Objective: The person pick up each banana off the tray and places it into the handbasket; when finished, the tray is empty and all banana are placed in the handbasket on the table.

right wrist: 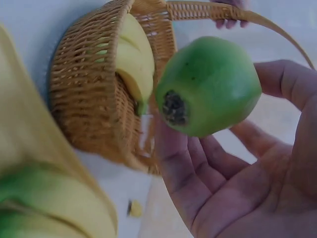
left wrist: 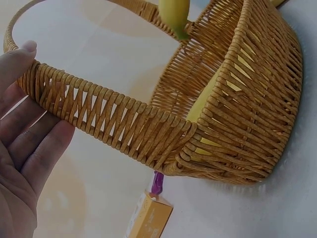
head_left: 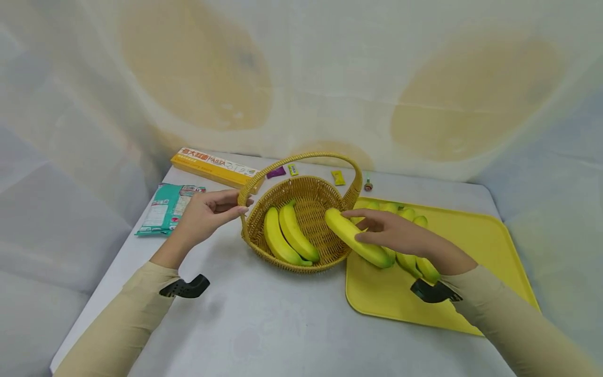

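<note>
My right hand [head_left: 395, 233] holds a banana [head_left: 350, 233] between thumb and fingers, over the right rim of a wicker basket [head_left: 301, 269]. In the right wrist view the green, dark-tipped end of that banana [right wrist: 213, 87] points at the camera. Two bananas [head_left: 292, 233] lie side by side inside the basket, toward its left. With thumb and fingers my left hand [head_left: 207, 212] grips the left side of the arched basket handle [left wrist: 109, 116]. More bananas [head_left: 416, 262] rest on a yellow tray [head_left: 461, 246], partly hidden by my right hand.
Left of the basket lies a teal packet [head_left: 171, 207], with a yellow pasta box [head_left: 212, 170] behind it. Small purple [head_left: 276, 172] and yellow wrappers [head_left: 337, 177] and a small round object [head_left: 368, 186] lie behind the basket. White sheeting [head_left: 320, 68] encloses the table.
</note>
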The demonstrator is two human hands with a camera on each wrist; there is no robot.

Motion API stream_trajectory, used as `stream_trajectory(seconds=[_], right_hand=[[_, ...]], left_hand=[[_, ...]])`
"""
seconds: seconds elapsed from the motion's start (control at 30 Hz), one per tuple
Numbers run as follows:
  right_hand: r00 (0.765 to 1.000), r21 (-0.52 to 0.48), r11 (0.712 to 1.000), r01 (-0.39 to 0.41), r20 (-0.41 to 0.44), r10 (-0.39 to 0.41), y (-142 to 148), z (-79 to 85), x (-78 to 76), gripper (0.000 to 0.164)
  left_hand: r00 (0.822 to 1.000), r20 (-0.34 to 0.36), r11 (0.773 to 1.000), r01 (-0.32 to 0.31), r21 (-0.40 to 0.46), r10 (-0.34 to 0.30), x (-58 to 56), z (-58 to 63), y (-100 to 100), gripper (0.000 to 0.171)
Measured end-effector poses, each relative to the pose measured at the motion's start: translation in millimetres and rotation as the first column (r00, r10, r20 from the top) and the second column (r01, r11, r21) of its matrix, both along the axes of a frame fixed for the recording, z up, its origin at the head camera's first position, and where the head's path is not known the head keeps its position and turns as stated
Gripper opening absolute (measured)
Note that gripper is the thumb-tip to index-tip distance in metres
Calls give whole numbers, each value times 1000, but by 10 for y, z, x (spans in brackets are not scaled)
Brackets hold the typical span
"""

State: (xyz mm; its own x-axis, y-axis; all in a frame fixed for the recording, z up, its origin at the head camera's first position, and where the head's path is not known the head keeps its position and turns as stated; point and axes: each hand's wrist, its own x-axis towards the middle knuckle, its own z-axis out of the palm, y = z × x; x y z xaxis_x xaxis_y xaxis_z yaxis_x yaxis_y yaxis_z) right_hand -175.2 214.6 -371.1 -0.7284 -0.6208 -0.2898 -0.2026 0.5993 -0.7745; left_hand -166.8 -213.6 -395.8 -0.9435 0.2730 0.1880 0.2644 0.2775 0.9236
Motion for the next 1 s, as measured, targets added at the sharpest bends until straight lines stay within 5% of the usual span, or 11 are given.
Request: stream_trajectory(seconds=[0.17, 0.6, 1.0], right_hand=[[998, 1, 1000, 11, 56, -11, -353, -41, -236, 56], [1000, 139, 990, -9, 25, 5, -959, -291, -689, 56], [988, 368, 923, -108, -63, 141, -1231, -511, -728, 77]], left_hand=[[1000, 1, 1000, -8, -3, 8, -10, -13, -4, 36], [1000, -9, 1000, -4, -21, 4, -11, -27, 6, 37], [1000, -6, 1000, -4, -3, 4, -20, -34, -5, 36]])
